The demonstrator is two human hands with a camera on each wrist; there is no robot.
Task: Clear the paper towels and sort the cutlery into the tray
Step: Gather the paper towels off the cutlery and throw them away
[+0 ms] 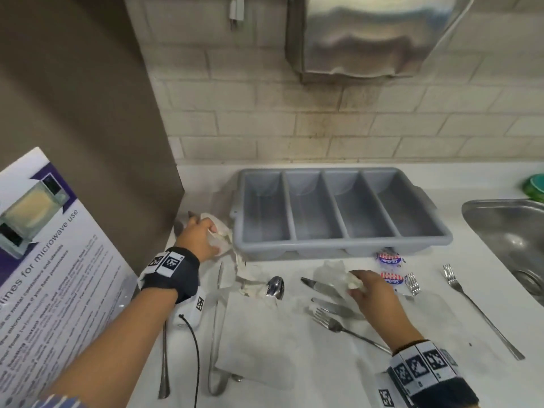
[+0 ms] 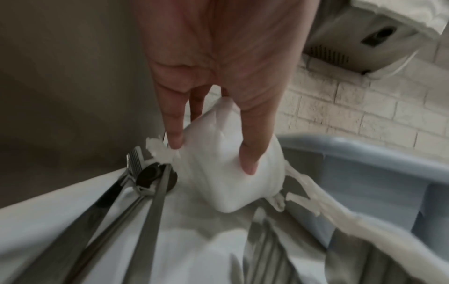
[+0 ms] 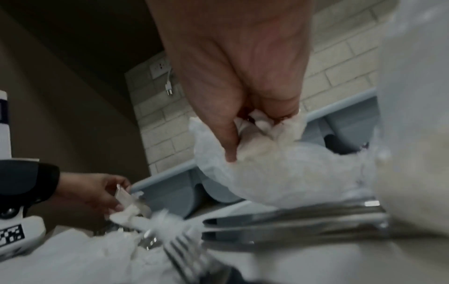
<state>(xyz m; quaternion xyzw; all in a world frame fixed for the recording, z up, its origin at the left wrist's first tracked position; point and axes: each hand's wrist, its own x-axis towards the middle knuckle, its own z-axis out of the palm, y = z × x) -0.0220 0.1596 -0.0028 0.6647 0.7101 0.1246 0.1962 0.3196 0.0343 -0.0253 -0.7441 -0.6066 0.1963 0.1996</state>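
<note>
Head view gave us the widest look: one white counter (image 1: pixel 441 378) carried everything, with one steel sink (image 1: pixel 506 228) at its right edge. One grey cutlery tray (image 1: pixel 338 248) sat against the tiled wall; we counted four compartments in it, all of them bare of cutlery. One poster about microwave use (image 1: pixel 44 275) leaned at the left.

We counted paper towels next. One flat paper towel (image 1: pixel 259 334) lay in the middle of the counter, in front of the tray. Our left hand (image 1: pixel 197 240) gripped a second, crumpled towel (image 1: pixel 223 231) just left of the tray's near-left corner; in the left wrist view, the fingers (image 2: pixel 250 146) were curled down around it, thumb on one side and fingers on the other. Our right hand (image 1: pixel 374 293) pinched a third towel wad (image 1: pixel 353 282) in front of the tray, fingertips bunched together on the paper.

Cutlery we could count: three forks, namely one long fork (image 1: pixel 482 310) near the sink, one by our right wrist (image 1: pixel 338 325), and one small fork head (image 1: pixel 412 284) beside the packets. Two knives (image 1: pixel 321 287) lay under our right hand, and one spoon (image 1: pixel 275 287) rested at the flat towel's far edge. Three more long handles (image 1: pixel 216 319) lay by our left forearm; we could not tell their types.

Two small printed packets (image 1: pixel 388 259) sat just in front of the tray.
</note>
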